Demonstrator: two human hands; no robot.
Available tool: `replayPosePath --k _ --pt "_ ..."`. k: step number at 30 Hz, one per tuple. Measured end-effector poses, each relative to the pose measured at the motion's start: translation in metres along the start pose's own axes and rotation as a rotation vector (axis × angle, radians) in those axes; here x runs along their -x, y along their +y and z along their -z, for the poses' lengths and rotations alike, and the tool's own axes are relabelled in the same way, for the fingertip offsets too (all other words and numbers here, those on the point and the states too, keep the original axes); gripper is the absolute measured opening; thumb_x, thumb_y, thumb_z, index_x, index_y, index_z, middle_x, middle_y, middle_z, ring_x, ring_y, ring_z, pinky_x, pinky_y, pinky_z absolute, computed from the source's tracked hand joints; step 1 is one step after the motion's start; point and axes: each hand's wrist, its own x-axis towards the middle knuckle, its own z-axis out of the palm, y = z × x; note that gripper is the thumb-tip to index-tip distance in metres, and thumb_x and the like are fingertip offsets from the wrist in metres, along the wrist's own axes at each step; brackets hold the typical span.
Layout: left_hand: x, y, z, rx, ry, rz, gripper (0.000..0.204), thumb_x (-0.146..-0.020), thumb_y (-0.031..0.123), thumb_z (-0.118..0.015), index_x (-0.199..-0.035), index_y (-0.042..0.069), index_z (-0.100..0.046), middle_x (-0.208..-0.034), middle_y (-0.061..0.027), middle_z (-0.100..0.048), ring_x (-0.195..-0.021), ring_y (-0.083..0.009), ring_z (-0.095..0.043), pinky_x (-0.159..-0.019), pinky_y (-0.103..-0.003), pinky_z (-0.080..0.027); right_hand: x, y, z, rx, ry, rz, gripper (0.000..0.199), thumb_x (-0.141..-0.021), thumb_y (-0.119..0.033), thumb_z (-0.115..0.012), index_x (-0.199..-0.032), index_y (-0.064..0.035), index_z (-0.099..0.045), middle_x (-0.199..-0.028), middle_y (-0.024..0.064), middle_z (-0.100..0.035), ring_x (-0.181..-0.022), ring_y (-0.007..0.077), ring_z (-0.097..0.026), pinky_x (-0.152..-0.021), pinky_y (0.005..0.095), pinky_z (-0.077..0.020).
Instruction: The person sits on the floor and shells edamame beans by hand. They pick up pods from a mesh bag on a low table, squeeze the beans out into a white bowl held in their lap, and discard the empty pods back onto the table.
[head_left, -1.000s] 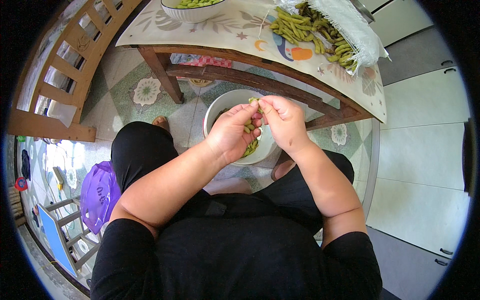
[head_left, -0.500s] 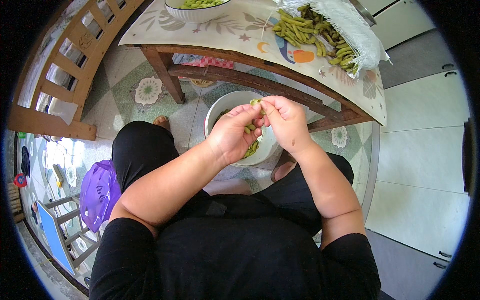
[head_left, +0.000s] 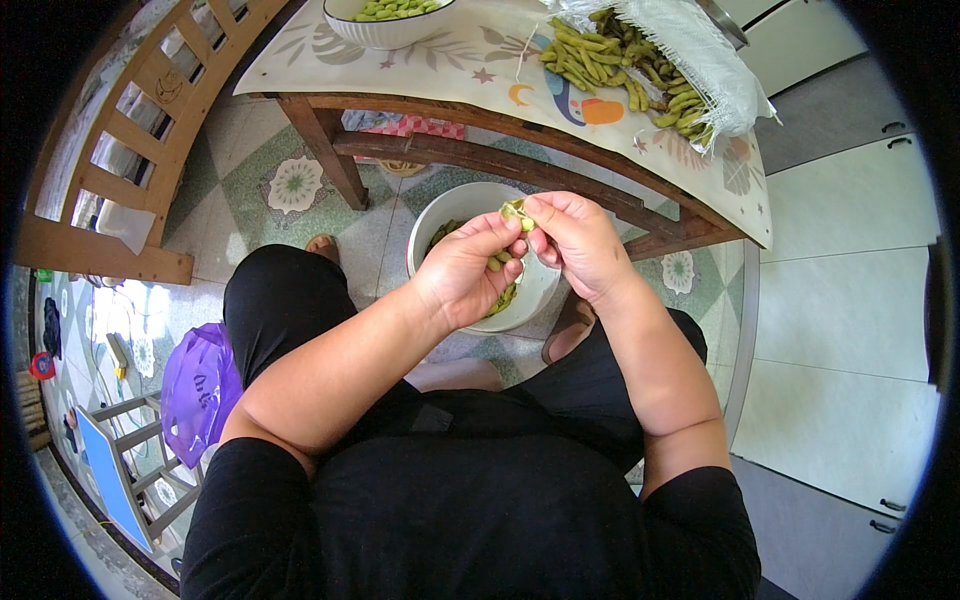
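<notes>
Over a white bucket (head_left: 425,222) on the floor, both my hands meet at a soybean pod (head_left: 517,212), which looks split, with pale green showing. My left hand (head_left: 468,265) pinches the pod between thumb and finger, and several green beans (head_left: 499,260) lie in its curled fingers. My right hand (head_left: 578,240) grips the pod's other side with thumb and forefinger. Pods and husks (head_left: 505,300) show in the bucket, partly covered by my hands. Beyond, on the table, stands a white ribbed bowl (head_left: 385,33) of shelled green beans (head_left: 395,9).
A heap of soybean pods (head_left: 590,60) spills from a white woven sack (head_left: 705,60) on the cloth-covered table (head_left: 420,75). To the left are a wooden bed rail (head_left: 140,135), a purple plastic bag (head_left: 198,390) and a folding stool (head_left: 115,475). Pale cabinets (head_left: 845,320) line the right.
The pod between my fingertips has opened wider, showing more pale green. My right hand has shifted slightly right, with its fingers lower. My left hand stays nearly still.
</notes>
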Motion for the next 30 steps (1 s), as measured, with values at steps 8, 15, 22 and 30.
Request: replayPosePath --k 8,15,22,30 --pt "-0.003 0.004 0.000 0.076 0.058 0.058 0.009 -0.084 0.007 -0.046 -0.091 0.004 -0.052 -0.085 -0.0050 -0.055 -0.077 -0.0131 -0.054 -0.070 -0.023 -0.048 -0.003 0.015 -0.009 0.728 0.248 0.431 0.015 -0.080 -0.014 -0.056 -0.087 -0.0019 -0.061 -0.072 0.0085 -0.061 -0.061 0.0173 -0.058 -0.056 0.0259 -0.0450" --pt "-0.001 0.007 -0.006 -0.013 0.120 0.051 0.010 -0.082 0.005 -0.046 -0.090 0.004 -0.052 -0.085 -0.0036 -0.054 -0.078 -0.0121 -0.052 -0.072 -0.025 -0.045 -0.003 0.016 -0.008 0.913 0.290 0.536 0.017 -0.075 -0.014 -0.059 -0.088 -0.0045 -0.061 -0.080 0.0140 -0.061 -0.071 0.0268 -0.060 -0.063 0.0312 -0.0474" --pt "-0.006 0.006 0.002 -0.083 0.073 0.029 0.013 -0.083 0.009 -0.048 -0.094 0.004 -0.051 -0.084 -0.0027 -0.055 -0.076 -0.0120 -0.053 -0.071 -0.023 -0.046 0.000 0.009 -0.011 0.466 0.281 0.320 0.018 -0.080 -0.017 -0.057 -0.089 -0.0016 -0.061 -0.075 0.0092 -0.062 -0.064 0.0137 -0.059 -0.061 0.0265 -0.0468" --pt "-0.004 0.018 0.000 -0.062 0.319 -0.059 0.024 -0.087 0.031 -0.046 -0.081 0.008 -0.052 -0.066 0.0030 -0.045 -0.058 -0.0094 -0.041 -0.052 -0.022 -0.033 0.004 -0.022 0.017 0.979 0.507 0.600 0.018 -0.080 -0.015 -0.059 -0.088 0.0007 -0.063 -0.074 0.0021 -0.061 -0.066 0.0057 -0.051 -0.061 0.0203 -0.0420"
